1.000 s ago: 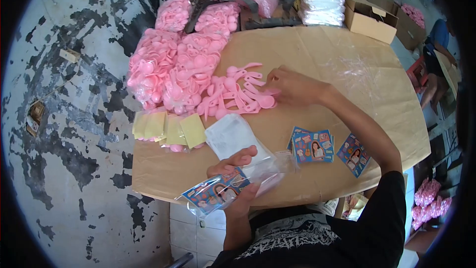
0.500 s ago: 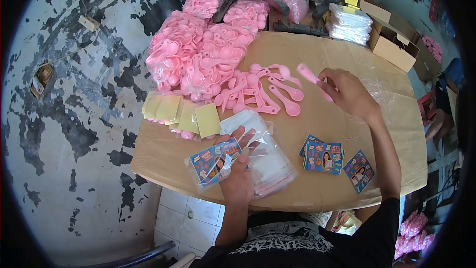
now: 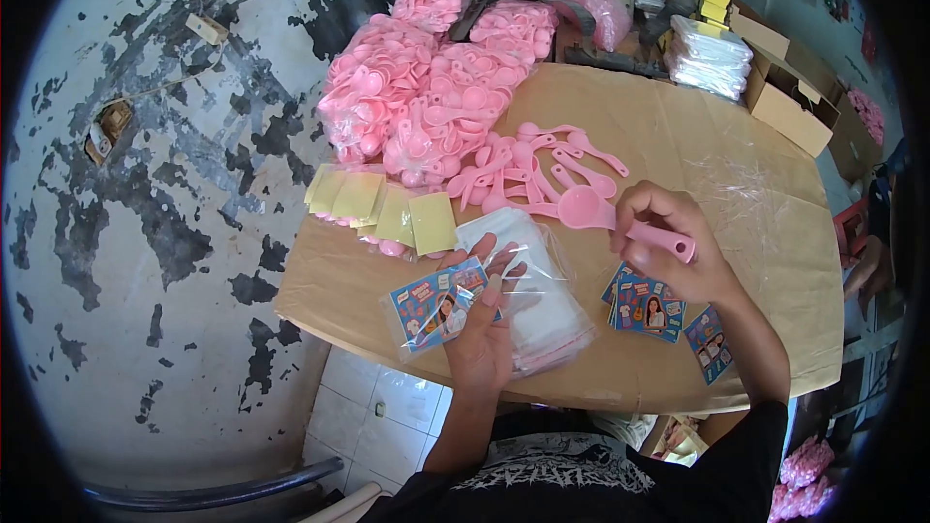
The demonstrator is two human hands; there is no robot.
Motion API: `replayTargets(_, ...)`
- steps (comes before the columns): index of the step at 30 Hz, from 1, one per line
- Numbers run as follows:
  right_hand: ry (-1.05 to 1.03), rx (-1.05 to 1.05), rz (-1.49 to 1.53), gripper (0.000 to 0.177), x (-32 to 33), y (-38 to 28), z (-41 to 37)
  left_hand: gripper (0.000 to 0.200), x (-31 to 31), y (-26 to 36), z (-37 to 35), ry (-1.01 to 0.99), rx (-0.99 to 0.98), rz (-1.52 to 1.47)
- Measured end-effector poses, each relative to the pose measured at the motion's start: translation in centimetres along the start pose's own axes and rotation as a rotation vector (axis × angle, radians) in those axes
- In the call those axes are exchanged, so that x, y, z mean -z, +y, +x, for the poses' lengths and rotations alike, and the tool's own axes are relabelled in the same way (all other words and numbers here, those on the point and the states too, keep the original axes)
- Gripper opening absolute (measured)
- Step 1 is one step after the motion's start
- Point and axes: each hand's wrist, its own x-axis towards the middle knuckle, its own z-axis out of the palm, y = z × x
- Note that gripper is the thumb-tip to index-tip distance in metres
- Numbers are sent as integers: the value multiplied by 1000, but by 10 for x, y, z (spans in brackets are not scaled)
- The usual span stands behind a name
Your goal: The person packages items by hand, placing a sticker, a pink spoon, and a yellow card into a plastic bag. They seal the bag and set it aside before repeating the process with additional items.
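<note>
My left hand holds a clear plastic bag with a blue printed card inside, thumb on top and fingers behind. Between the fingers of my right hand is a pink measuring spoon, its bowl pointing left and its holed handle end showing at the right. Loose pink spoons lie in a heap just beyond. A stack of clear plastic bags rests beside my left hand. Below my right hand sits a pile of blue printed cards, with another blue card to its right, partly behind my forearm.
Large bags of pink spoons stand at the back left. In front of them are packed spoons with yellow cards. A cardboard box and a stack of clear packets sit at the back right. A peeling wall borders the left.
My right hand has come down and nearer with the spoon, which now lies more level with its bowl in sight. The camera view has shifted slightly; my left hand keeps its hold.
</note>
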Motion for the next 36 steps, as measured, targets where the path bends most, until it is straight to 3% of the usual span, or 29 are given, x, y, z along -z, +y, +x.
replayTargets(2, 52, -90, -80, 14, -1, -3, -2, 48, 0, 0, 0, -2, 2, -20)
replayTargets(5, 15, -80, 68, 8, -3, -8, -1, 46, 3, -1, 0, -34, 10, -75)
replayTargets(11, -191, -50, 34, 16, -23, -20, -4, 47, -12, -14, -13, -222, 61, -67)
replayTargets(13, -248, 13, -153, 18, -22, -26, -4, 47, -16, -23, -21, -140, 154, -164)
replayTargets(16, -119, -7, -488, 16, -17, -52, -10, 65, -24, -31, -28, -119, 303, -297)
replayTargets(18, 1, 49, -482, 13, -10, -69, -14, 74, -25, -35, -34, -208, 373, -381)
replayTargets(19, 59, 74, -477, 11, -6, -75, -17, 90, -24, -36, -38, -200, 423, -298)
replayTargets(23, 507, 337, -557, 11, 18, -83, -39, 110, -36, -30, -33, -213, 445, -203)
replayTargets(26, 381, 220, -719, 11, 27, -90, -38, 108, -35, -30, -24, -242, 171, 121)
replayTargets(27, 338, 62, -709, 12, 24, -99, -38, 104, -35, -32, -23, -251, 33, 280)
replayTargets(30, 277, -31, -648, 12, 17, -97, -33, 101, -53, -15, -25, -471, -227, 847)
replayTargets(33, 58, -92, -555, 9, 8, -78, -28, 81, -70, -16, -27, -679, -18, 997)
replayTargets(35, -56, -94, -580, 11, 3, -69, -20, 64, -65, -20, -30, -676, 355, 995)
replayTargets(36, 43, 29, -585, 13, 2, -63, -15, 56, -62, -24, -31, -664, 436, 926)
